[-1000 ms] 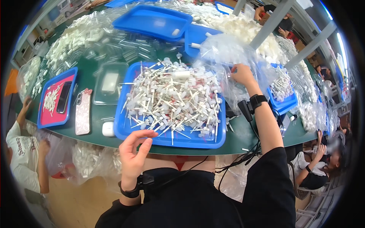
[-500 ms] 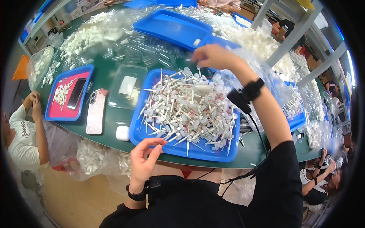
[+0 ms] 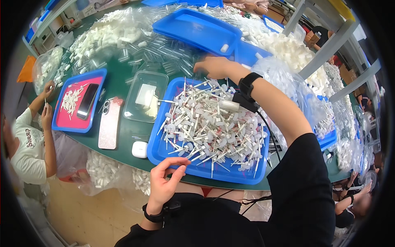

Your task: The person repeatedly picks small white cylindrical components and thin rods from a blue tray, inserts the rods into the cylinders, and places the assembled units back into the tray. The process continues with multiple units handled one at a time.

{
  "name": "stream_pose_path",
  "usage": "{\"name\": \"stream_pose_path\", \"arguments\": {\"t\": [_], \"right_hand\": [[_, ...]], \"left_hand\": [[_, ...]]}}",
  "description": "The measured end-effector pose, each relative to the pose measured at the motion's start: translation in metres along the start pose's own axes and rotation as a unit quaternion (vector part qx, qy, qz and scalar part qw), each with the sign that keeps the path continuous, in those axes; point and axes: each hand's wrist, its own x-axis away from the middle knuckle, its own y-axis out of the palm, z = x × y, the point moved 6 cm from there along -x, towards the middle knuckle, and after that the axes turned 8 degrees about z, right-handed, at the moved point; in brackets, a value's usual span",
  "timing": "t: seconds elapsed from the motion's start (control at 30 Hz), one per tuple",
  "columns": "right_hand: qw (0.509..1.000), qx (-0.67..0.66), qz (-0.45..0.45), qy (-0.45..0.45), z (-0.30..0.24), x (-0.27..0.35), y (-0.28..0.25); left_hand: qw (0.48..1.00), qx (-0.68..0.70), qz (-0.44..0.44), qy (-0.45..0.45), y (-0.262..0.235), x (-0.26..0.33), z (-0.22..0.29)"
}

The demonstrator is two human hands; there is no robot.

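Observation:
My left hand (image 3: 164,183) is at the near left corner of a blue tray (image 3: 154,140). Its thumb and index fingertips come close together in a pinch; anything between them is too small to make out. A heap of thin white sticks with pale round tabs (image 3: 214,127) fills that tray, and a translucent white cylinder (image 3: 228,106) lies on top. My right hand (image 3: 214,67) reaches past the tray's far edge, over clear plastic tubes (image 3: 177,66). Its fingers point down and are blurred, so their grip is unclear.
Left of the tray are a clear plastic box (image 3: 128,108), a white earphone case (image 3: 140,150), a pink phone (image 3: 109,131) and a pink-lined tray (image 3: 59,119). Another blue tray (image 3: 201,29) lies behind. Metal posts (image 3: 329,49) rise at right. A co-worker's hands (image 3: 47,115) are at far left.
My right hand has moved left and slightly down, towards the clear tubes. My left hand keeps its pinched shape beside the tray. The whole view has shifted slightly.

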Motion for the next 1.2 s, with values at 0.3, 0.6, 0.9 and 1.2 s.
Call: {"name": "stream_pose_path", "arguments": {"t": [0.3,0.6,0.9,1.2], "right_hand": [[0.969,0.0,0.241,0.054,0.018,0.046,-0.076],[0.981,-0.11,0.16,-0.003,-0.049,0.157,-0.059],[0.924,-0.192,0.319,0.09,-0.058,0.192,-0.068],[0.878,-0.268,0.392,-0.056,-0.162,0.235,-0.068]], "left_hand": [[1.0,0.01,-0.004,0.023,0.0,0.004,0.005],[0.999,0.004,-0.006,0.038,0.005,0.003,0.009],[0.998,0.041,-0.034,0.038,0.028,0.002,0.019],[0.977,0.195,-0.037,0.082,0.064,-0.012,0.041]]}}
